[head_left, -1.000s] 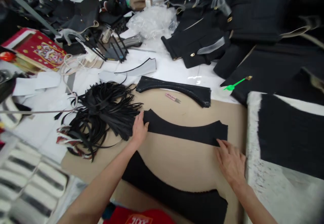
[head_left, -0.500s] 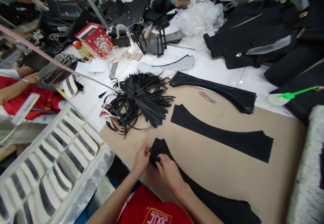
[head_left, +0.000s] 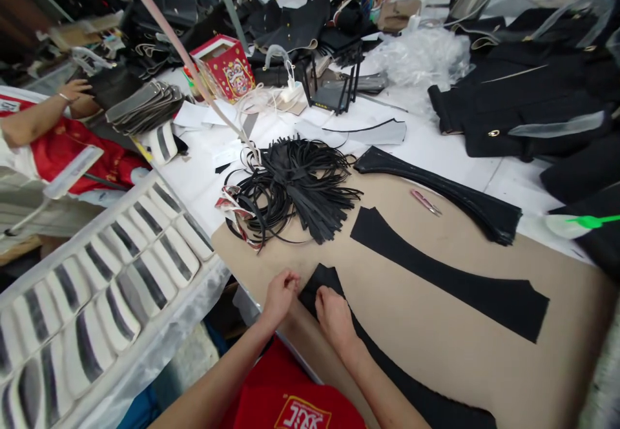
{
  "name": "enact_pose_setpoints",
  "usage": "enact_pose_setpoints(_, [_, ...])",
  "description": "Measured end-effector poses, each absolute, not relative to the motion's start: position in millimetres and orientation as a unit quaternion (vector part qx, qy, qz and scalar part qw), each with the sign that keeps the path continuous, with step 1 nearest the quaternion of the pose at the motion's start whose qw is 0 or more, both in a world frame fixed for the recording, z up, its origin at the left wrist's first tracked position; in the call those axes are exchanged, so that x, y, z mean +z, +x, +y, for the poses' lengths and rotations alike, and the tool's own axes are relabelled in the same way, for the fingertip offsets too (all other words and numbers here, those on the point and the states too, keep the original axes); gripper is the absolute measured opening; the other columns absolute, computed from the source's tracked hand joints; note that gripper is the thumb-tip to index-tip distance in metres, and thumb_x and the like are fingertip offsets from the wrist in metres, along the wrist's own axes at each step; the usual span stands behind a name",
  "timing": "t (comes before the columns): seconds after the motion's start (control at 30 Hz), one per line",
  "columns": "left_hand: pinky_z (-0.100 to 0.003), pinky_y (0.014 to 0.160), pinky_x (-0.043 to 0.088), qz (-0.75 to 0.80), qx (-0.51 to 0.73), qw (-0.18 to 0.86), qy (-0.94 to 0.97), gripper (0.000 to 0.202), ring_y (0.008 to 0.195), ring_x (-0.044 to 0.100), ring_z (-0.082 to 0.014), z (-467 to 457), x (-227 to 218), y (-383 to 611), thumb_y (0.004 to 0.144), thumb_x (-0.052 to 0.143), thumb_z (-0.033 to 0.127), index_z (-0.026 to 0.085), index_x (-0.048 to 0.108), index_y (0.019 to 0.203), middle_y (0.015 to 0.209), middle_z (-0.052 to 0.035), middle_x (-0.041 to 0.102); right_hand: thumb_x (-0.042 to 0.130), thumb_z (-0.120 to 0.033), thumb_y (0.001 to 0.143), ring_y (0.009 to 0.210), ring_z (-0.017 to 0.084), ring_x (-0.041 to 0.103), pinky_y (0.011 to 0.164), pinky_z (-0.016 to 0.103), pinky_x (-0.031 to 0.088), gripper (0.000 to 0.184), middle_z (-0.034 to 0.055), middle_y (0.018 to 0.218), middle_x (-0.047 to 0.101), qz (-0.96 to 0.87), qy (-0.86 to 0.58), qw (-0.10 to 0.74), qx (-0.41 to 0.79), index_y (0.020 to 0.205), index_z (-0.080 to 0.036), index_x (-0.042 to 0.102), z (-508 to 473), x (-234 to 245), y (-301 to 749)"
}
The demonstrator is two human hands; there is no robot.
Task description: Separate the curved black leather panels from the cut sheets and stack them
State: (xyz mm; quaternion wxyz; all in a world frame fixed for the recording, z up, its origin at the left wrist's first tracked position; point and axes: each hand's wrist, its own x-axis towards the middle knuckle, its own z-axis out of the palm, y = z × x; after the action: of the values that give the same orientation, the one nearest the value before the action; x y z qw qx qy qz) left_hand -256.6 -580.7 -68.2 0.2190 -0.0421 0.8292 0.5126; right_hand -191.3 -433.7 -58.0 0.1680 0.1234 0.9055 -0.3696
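Observation:
Both my hands meet at the near left end of a curved black fabric piece (head_left: pixel 387 371) that lies along the front of the brown paper sheet (head_left: pixel 436 325). My left hand (head_left: pixel 279 294) pinches the piece's corner with closed fingers. My right hand (head_left: pixel 334 313) rests with curled fingers on the same end of the fabric. A second curved black fabric piece (head_left: pixel 450 274) lies flat on the paper farther back, untouched. A bundle of black strips (head_left: pixel 295 187) sits just beyond my hands.
Small pink snips (head_left: pixel 426 201) and a stack of black curved pieces (head_left: pixel 445 190) lie at the paper's far edge. Black jackets (head_left: pixel 527 99) fill the back right. A striped padded rack (head_left: pixel 97 300) stands at left. Another person's arm (head_left: pixel 43 115) reaches in at far left.
My hands left the far fabric piece and came together at the near piece's left end. My view swung left, and the left hand has pinched the corner.

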Motion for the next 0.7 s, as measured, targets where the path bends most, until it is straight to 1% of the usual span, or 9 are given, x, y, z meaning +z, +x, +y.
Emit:
enact_pose_setpoints(0.13, [-0.027, 0.072, 0.049, 0.821, 0.521, 0.235, -0.009, 0.017, 0.075, 0.062, -0.0160, -569, -52, -248, 0.080, 0.050, 0.028, 0.018, 0.063, 0.085, 0.081, -0.0030, 0.068, 0.039, -0.018, 0.087, 0.064, 0.016, 0.060, 0.063, 0.025, 0.040, 0.022, 0.0011, 0.068, 0.062, 0.859, 0.154, 0.144, -0.467, 0.076, -0.020, 0.058, -423, -67, -182])
enact_pose_setpoints(0.23, [-0.028, 0.080, 0.047, 0.818, 0.517, 0.252, 0.018, 0.018, 0.082, 0.064, -0.0172, -558, -49, -242, 0.079, 0.052, 0.027, 0.019, 0.066, 0.086, 0.086, -0.0036, 0.070, 0.041, -0.025, 0.084, 0.064, 0.017, 0.060, 0.063, 0.026, 0.041, 0.020, 0.0004, 0.068, 0.063, 0.816, 0.180, 0.130, -0.533, 0.076, -0.021, 0.059, -418, -74, -175])
enact_pose_setpoints(0.3, [-0.029, 0.081, 0.046, 0.819, 0.510, 0.261, 0.027, 0.017, 0.083, 0.063, -0.0179, -553, -52, -239, 0.078, 0.053, 0.026, 0.018, 0.067, 0.084, 0.085, -0.0038, 0.070, 0.042, -0.028, 0.083, 0.065, 0.018, 0.060, 0.063, 0.026, 0.042, 0.020, 0.0008, 0.070, 0.063, 0.788, 0.191, 0.123, -0.572, 0.076, -0.021, 0.059, -416, -78, -171])
enact_pose_setpoints(0.37, [-0.029, 0.077, 0.046, 0.821, 0.501, 0.272, 0.030, 0.016, 0.078, 0.062, -0.0181, -550, -57, -237, 0.077, 0.055, 0.028, 0.018, 0.067, 0.078, 0.079, -0.0033, 0.068, 0.044, -0.031, 0.081, 0.066, 0.018, 0.060, 0.062, 0.026, 0.043, 0.019, 0.0008, 0.070, 0.063, 0.763, 0.197, 0.118, -0.604, 0.075, -0.021, 0.059, -412, -80, -168])
enact_pose_setpoints(0.43, [-0.029, 0.068, 0.046, 0.821, 0.495, 0.282, 0.025, 0.023, 0.069, 0.059, -0.0173, -549, -62, -236, 0.080, 0.053, 0.035, 0.017, 0.064, 0.071, 0.069, -0.0023, 0.065, 0.047, -0.033, 0.080, 0.066, 0.017, 0.060, 0.063, 0.027, 0.043, 0.018, 0.0006, 0.070, 0.063, 0.742, 0.202, 0.115, -0.629, 0.075, -0.020, 0.059, -408, -82, -166])
enact_pose_setpoints(0.5, [-0.027, 0.060, 0.044, 0.819, 0.495, 0.291, 0.016, 0.032, 0.061, 0.056, -0.0158, -548, -66, -234, 0.082, 0.049, 0.043, 0.017, 0.062, 0.070, 0.062, -0.0008, 0.060, 0.049, -0.033, 0.079, 0.067, 0.017, 0.060, 0.065, 0.027, 0.043, 0.018, 0.0006, 0.070, 0.064, 0.724, 0.205, 0.112, -0.649, 0.074, -0.020, 0.060, -405, -84, -164])
enact_pose_setpoints(0.53, [-0.026, 0.056, 0.043, 0.817, 0.497, 0.294, 0.012, 0.033, 0.058, 0.054, -0.0150, -548, -68, -234, 0.081, 0.050, 0.045, 0.016, 0.061, 0.071, 0.060, 0.0001, 0.058, 0.050, -0.034, 0.078, 0.068, 0.017, 0.060, 0.065, 0.027, 0.044, 0.017, 0.0006, 0.071, 0.064, 0.715, 0.207, 0.111, -0.659, 0.074, -0.020, 0.060, -403, -86, -163])
enact_pose_setpoints(0.63, [-0.025, 0.051, 0.042, 0.816, 0.501, 0.290, 0.002, 0.029, 0.051, 0.051, -0.0132, -545, -72, -233, 0.075, 0.055, 0.045, 0.017, 0.057, 0.071, 0.055, 0.0025, 0.053, 0.051, -0.034, 0.077, 0.069, 0.017, 0.059, 0.066, 0.027, 0.044, 0.017, 0.0004, 0.070, 0.063, 0.689, 0.213, 0.104, -0.685, 0.073, -0.020, 0.059, -400, -91, -161])
enact_pose_setpoints(0.7, [-0.026, 0.051, 0.043, 0.822, 0.498, 0.277, -0.001, 0.028, 0.050, 0.051, -0.0133, -543, -69, -232, 0.076, 0.054, 0.044, 0.017, 0.055, 0.069, 0.053, 0.0028, 0.051, 0.051, -0.035, 0.077, 0.068, 0.018, 0.059, 0.065, 0.027, 0.045, 0.017, 0.0003, 0.069, 0.062, 0.673, 0.216, 0.101, -0.700, 0.074, -0.020, 0.058, -399, -95, -159])
